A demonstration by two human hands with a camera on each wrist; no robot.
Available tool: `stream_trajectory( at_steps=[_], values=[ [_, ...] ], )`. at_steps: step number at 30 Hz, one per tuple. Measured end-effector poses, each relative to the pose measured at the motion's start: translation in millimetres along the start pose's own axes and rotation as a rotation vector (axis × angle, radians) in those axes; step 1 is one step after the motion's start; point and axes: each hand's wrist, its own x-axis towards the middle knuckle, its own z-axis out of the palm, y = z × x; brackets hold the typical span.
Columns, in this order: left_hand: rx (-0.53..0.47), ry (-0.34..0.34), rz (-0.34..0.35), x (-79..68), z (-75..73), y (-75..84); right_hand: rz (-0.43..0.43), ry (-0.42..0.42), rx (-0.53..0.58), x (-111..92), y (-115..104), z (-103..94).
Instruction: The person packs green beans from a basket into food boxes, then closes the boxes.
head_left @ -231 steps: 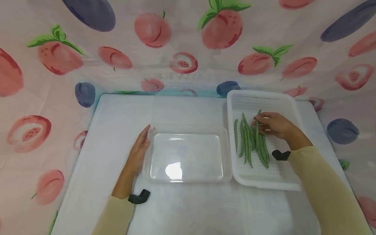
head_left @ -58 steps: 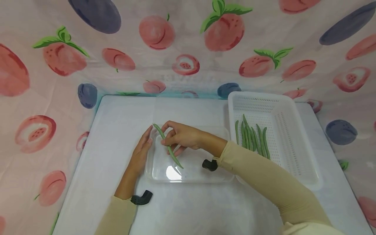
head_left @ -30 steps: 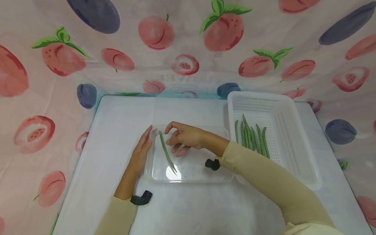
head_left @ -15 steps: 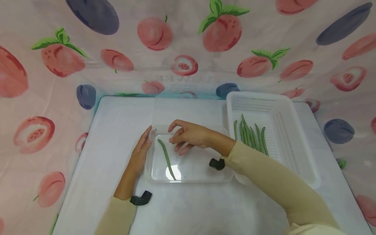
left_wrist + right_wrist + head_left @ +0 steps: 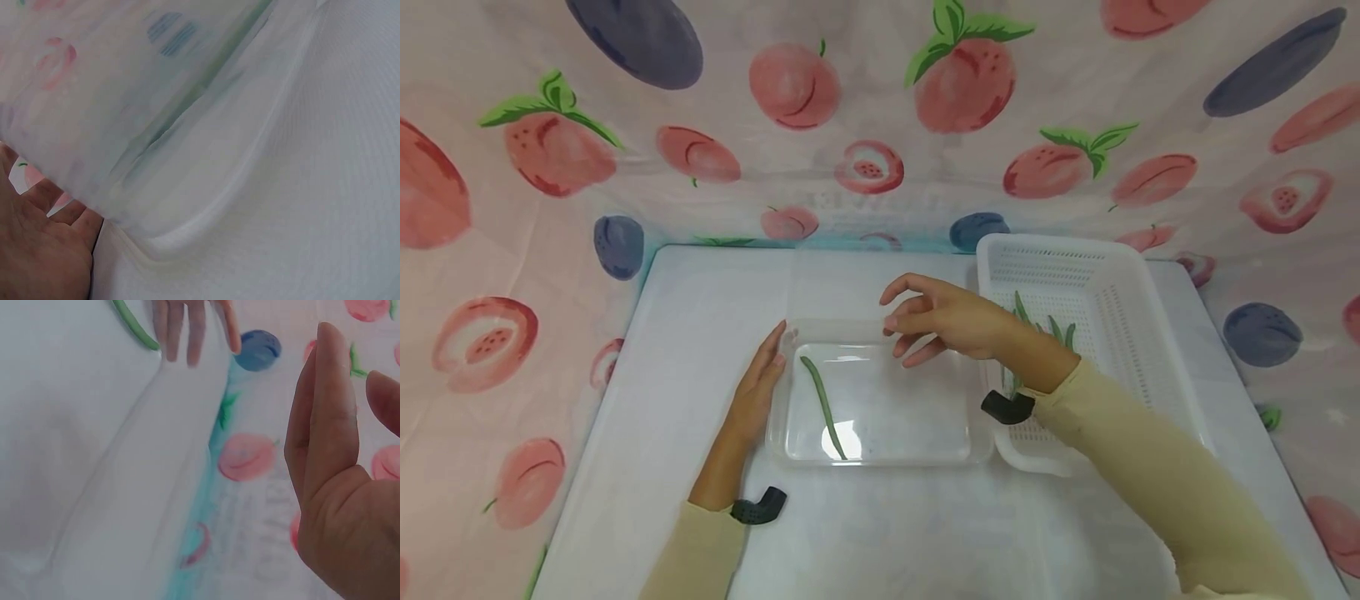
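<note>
A clear plastic box (image 5: 910, 458) stands in the middle of the white table, with one green bean (image 5: 823, 404) lying in its left part. My left hand (image 5: 754, 390) rests against the box's left wall with straight fingers; in the left wrist view the hand (image 5: 50, 244) shows at the lower left beside the see-through wall. My right hand (image 5: 951, 321) hovers over the box's back right part, fingers loosely bent and holding nothing. In the right wrist view the right hand (image 5: 340, 469) is on the right, and the bean (image 5: 134, 325) shows at the top left.
A white perforated basket (image 5: 1150, 333) stands right of the box, close beside it. Several green beans (image 5: 1021, 308) lie in its left half, partly hidden by my right wrist. A fruit-print cloth (image 5: 865, 108) hangs behind the table (image 5: 887, 533).
My right hand took a green bean from the basket to the box and let it go; the bean dropped onto the box's floor. The hand then moved right. My left hand stayed at the box.
</note>
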Motion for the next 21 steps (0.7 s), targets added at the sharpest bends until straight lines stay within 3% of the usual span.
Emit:
stream_trajectory(
  at_steps=[11,21],
  values=[
    [-0.002,0.002,-0.012,-0.8,0.0,0.9,-0.059,0.113,0.0,-44,-13,-46.7],
    [0.006,0.007,-0.035,-0.7,0.2,-1.0,-0.085,0.203,0.045,-75,9,-103.1]
  ],
)
